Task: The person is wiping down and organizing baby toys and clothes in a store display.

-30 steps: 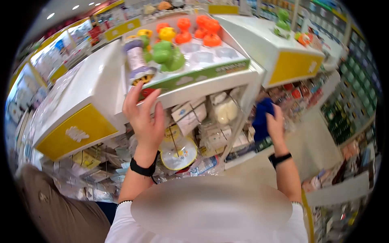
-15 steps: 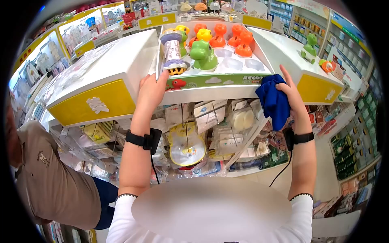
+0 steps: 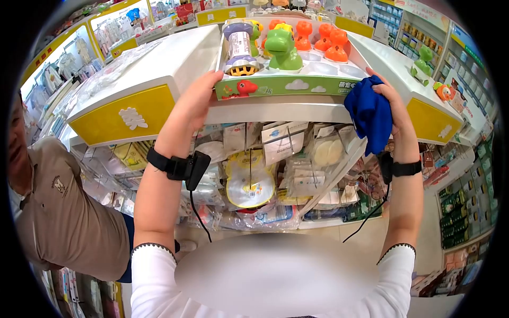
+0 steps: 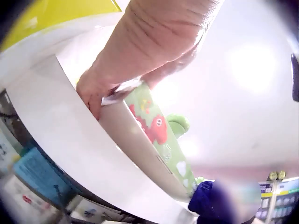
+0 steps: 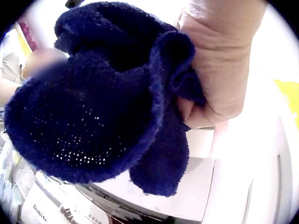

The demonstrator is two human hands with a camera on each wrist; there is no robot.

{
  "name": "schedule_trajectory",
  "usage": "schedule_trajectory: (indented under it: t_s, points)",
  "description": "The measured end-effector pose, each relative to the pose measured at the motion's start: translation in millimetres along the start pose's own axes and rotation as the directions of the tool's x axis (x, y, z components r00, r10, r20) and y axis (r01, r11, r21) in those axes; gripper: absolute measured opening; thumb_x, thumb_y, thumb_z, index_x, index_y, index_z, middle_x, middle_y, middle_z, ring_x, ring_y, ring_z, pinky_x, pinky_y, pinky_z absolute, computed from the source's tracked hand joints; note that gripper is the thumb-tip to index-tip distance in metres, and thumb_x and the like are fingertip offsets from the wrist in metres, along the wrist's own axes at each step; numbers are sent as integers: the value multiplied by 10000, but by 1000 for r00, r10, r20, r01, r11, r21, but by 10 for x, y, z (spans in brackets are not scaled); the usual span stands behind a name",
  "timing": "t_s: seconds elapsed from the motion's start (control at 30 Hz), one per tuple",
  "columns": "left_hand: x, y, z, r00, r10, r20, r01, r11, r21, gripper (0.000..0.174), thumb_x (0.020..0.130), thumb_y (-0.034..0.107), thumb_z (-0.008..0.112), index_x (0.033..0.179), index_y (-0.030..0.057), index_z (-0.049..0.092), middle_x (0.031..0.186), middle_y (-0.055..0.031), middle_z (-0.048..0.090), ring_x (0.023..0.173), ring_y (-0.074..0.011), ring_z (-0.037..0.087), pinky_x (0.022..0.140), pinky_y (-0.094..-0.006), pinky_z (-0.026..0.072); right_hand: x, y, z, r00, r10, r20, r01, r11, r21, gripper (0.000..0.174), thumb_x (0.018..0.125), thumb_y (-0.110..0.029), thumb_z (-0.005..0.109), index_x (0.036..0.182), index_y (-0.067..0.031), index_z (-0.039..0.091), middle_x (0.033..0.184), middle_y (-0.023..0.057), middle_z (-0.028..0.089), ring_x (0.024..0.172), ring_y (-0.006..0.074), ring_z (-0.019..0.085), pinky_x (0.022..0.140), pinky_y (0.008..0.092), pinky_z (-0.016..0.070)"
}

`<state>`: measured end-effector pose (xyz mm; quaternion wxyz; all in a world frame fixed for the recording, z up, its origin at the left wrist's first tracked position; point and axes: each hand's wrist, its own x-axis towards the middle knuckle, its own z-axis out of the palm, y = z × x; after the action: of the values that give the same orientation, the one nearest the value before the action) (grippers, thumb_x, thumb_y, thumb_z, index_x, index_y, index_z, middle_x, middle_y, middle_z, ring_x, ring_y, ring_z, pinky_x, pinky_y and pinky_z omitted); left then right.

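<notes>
A display box with a green printed front holds a green toy dinosaur, several orange toys and a purple cylinder toy. My left hand grips the box's left front corner. In the left wrist view, a plain beige underside shows below the box's printed dinosaur panel. My right hand is at the box's right end, a bunched blue cloth held in its fingers. The cloth hangs over the box's right front corner and fills much of the right wrist view.
White counter units with yellow panels flank the box on both sides. Packaged goods, including a yellow-edged bib, hang under the front ledge. A person in a brown shirt stands at the left. Two small toys stand on the right unit.
My left hand has gone from open beside the purple toy to the box's left corner. My right hand, with the blue cloth, has moved up to the box's right end.
</notes>
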<state>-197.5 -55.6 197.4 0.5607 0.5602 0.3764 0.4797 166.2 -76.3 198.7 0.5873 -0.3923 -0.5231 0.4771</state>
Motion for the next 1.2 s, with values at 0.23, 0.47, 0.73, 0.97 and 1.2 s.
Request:
schedule_trajectory:
  t_s: [0.23,0.47,0.73,0.97,1.2]
  points:
    - [322,-143,20,955,2,-296,-201,735,-647,475,858,217,568,1181,-58,353,1218,-232,396,1111,-315,455,933,-437,432,-68,-118,202,998,-50,36,53,996,-75,385,771,-85,500,1151,-24,491,950,61,540,788,118,547,722,224,458]
    - [286,-268,163,996,-25,80,81,541,-837,651,826,398,571,1264,-2,302,1301,-230,315,1192,-404,341,975,-555,327,-33,-21,90,999,-32,-34,25,983,-183,285,751,-87,530,1029,-27,509,874,38,538,764,106,535,700,217,449]
    - [332,-425,671,992,-60,110,126,531,-838,690,794,402,610,1295,42,301,1330,-152,318,1233,-354,308,1029,-514,232,-171,107,191,993,-75,-88,48,961,-271,344,707,-92,545,1035,-8,490,869,57,535,788,117,515,733,227,426]
    - [374,-325,665,994,-100,32,83,554,-828,500,794,295,585,1188,34,419,1212,-124,429,1151,-308,415,987,-478,342,-169,93,251,970,-239,-48,217,935,-281,357,710,-61,553,1053,-4,474,953,76,523,837,117,514,756,232,426]
    - [480,-115,629,999,-13,46,46,526,-849,513,854,340,515,1233,27,368,1251,-176,354,1170,-339,388,981,-493,359,-375,190,106,600,-625,-500,548,776,-313,258,815,-97,594,1034,-17,485,1003,72,520,938,150,513,810,263,419]
